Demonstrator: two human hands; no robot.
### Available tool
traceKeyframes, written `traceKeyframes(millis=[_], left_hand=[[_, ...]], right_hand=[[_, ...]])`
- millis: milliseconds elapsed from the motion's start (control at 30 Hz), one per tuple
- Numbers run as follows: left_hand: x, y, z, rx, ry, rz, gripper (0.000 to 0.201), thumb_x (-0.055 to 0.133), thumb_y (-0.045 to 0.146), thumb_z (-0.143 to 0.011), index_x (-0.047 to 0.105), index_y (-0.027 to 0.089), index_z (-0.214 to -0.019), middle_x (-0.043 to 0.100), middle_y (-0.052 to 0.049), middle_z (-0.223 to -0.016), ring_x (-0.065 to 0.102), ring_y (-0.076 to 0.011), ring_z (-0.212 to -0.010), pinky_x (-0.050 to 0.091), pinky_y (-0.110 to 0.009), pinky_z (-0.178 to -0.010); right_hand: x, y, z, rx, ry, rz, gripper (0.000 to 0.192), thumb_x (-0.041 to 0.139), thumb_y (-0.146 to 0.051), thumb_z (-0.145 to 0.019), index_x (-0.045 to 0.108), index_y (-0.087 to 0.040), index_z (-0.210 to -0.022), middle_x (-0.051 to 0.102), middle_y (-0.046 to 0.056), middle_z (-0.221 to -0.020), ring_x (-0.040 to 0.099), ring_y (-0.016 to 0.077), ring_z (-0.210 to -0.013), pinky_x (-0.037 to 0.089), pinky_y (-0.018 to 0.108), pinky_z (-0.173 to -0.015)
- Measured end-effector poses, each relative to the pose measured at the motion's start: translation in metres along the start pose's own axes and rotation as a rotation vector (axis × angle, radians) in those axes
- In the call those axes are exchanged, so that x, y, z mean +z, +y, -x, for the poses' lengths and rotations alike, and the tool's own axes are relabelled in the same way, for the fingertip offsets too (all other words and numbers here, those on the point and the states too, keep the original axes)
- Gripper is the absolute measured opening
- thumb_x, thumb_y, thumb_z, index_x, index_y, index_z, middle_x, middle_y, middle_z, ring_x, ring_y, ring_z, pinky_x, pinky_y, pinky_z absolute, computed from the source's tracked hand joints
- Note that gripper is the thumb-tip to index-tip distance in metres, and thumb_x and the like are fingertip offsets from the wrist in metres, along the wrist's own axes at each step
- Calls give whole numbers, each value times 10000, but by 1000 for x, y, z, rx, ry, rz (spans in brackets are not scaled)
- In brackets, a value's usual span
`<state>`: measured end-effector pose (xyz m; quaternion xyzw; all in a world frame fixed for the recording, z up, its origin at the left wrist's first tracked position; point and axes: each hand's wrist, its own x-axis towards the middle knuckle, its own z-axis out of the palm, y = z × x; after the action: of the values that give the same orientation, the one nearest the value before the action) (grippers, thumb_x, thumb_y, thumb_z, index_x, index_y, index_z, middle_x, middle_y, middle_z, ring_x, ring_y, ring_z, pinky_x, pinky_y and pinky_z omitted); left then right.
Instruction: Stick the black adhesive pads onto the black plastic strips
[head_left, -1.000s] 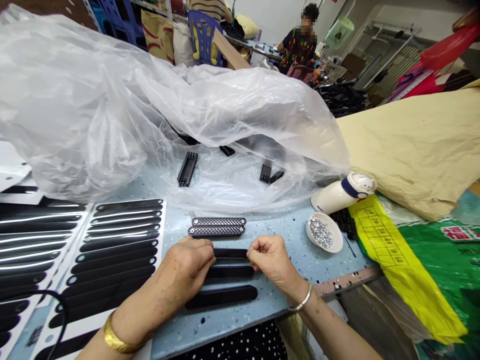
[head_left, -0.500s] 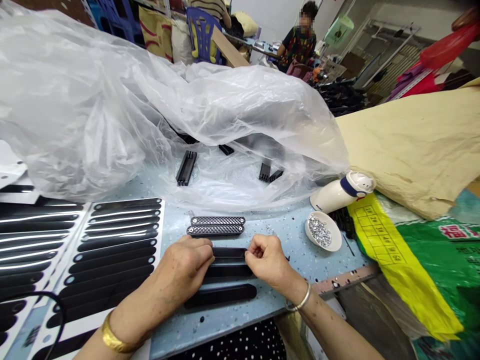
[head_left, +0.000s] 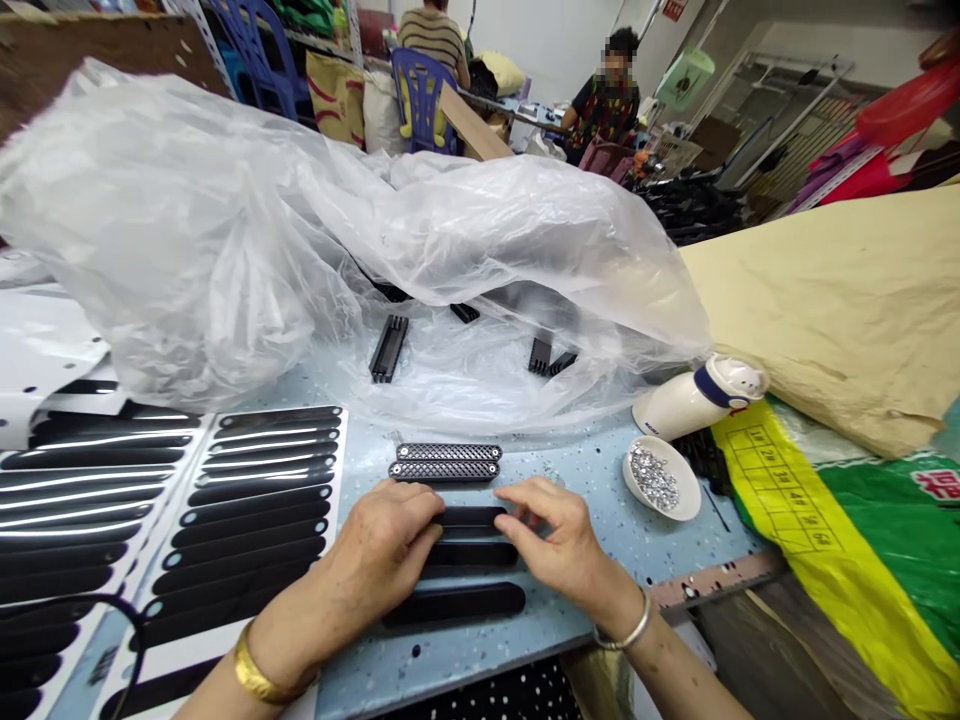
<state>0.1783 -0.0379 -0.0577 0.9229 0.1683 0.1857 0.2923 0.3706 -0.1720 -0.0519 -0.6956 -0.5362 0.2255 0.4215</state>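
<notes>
Three long black pieces with rounded ends lie in a row before me: a far one (head_left: 472, 518), a middle one (head_left: 471, 557) and a near one (head_left: 456, 604). My left hand (head_left: 391, 535) is closed on the left end of the far piece, its fingers covering that end. At the other end is my right hand (head_left: 556, 532), thumb and forefinger apart, the thumb tip close to the piece; whether it touches I cannot tell. Just beyond the hands lie two black pieces with a cross-hatched surface (head_left: 448, 462) and a small screw-like dot at each end.
To the left lie sheets of black strips (head_left: 259, 500). A white bowl of small silvery parts (head_left: 661, 478) stands at right, beside a tilted white bottle (head_left: 694, 398). Clear plastic sheeting (head_left: 465, 220) heaps up behind, near black slotted parts (head_left: 389, 349). Two people sit farther back.
My right thumb and forefinger have parted from a pinch at the far piece's right end. My left hand stays at the left end. The whole view has shifted slightly.
</notes>
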Motion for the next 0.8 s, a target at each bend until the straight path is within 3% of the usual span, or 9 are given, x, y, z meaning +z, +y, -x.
traceKeyframes(millis=[67, 133, 333, 433, 500, 567, 667, 767, 800], left_hand=[[1, 0, 2, 7, -1, 8, 243, 513, 112, -848, 672, 179, -1018, 718, -77, -876, 657, -214, -787, 526, -341, -731], [3, 0, 2, 29, -32, 10, 277, 494, 100, -860, 677, 185, -1050, 728, -88, -908, 663, -224, -806, 525, -353, -735], [0, 7, -5, 47, -87, -34, 234, 520, 80, -837, 727, 188, -844, 757, -92, -864, 699, -238, -775, 543, -353, -710], [-19, 16, 1, 16, 88, 26, 193, 592, 121, -833, 729, 180, -955, 768, -94, -961, 719, -242, -870, 563, -341, -776], [-39, 20, 16, -20, 260, 52, 210, 619, 159, -852, 710, 183, -1040, 772, -70, -974, 725, -204, -871, 559, -289, -797], [-62, 22, 40, -110, 416, -2, 189, 633, 188, -861, 704, 188, -1037, 775, -40, -931, 726, -165, -809, 547, -231, -762], [-87, 21, 95, -323, 544, -165, 99, 641, 249, -856, 710, 183, -832, 724, 13, -701, 666, -121, -601, 498, -182, -596], [-89, 20, 160, -551, 572, -281, 320, 604, 320, -859, 620, 183, -570, 540, 46, -483, 509, -89, -430, 394, -181, -451], [-85, 20, 182, -624, 577, -299, 362, 599, 339, -853, 594, 183, -527, 488, 50, -453, 467, -85, -404, 370, -183, -431]], right_hand=[[4, 0, 1, -65, -47, -25, 274, 662, -156, -809, 736, -217, -1066, 705, 73, -911, 657, 189, -795, 543, 323, -738], [11, 4, 2, -99, -78, -42, 268, 650, -142, -829, 750, -237, -1059, 711, 79, -937, 669, 197, -856, 549, 330, -776], [18, 13, 0, -84, -49, -45, 171, 662, -134, -821, 787, -229, -887, 727, 79, -906, 692, 206, -880, 565, 322, -775], [6, 6, 0, -91, 36, 39, 117, 699, -171, -800, 765, -203, -892, 721, 83, -906, 691, 199, -776, 582, 315, -682], [0, -6, 4, -174, 127, 107, 150, 666, -169, -833, 730, -178, -969, 708, 85, -885, 670, 182, -693, 576, 310, -613], [6, -21, 12, -310, 184, 153, 187, 610, -114, -861, 694, -161, -1021, 700, 91, -880, 675, 195, -736, 580, 324, -644], [45, -47, 26, -535, 85, 135, 275, 591, -47, -831, 662, -144, -1077, 709, 115, -958, 683, 227, -864, 586, 339, -736], [109, -74, 37, -772, -54, 14, 242, 592, -80, -802, 661, -149, -1024, 710, 109, -928, 676, 246, -872, 583, 359, -754], [130, -82, 41, -766, -50, 9, 253, 580, -93, -800, 653, -139, -1037, 704, 134, -983, 666, 276, -933, 571, 409, -813]])
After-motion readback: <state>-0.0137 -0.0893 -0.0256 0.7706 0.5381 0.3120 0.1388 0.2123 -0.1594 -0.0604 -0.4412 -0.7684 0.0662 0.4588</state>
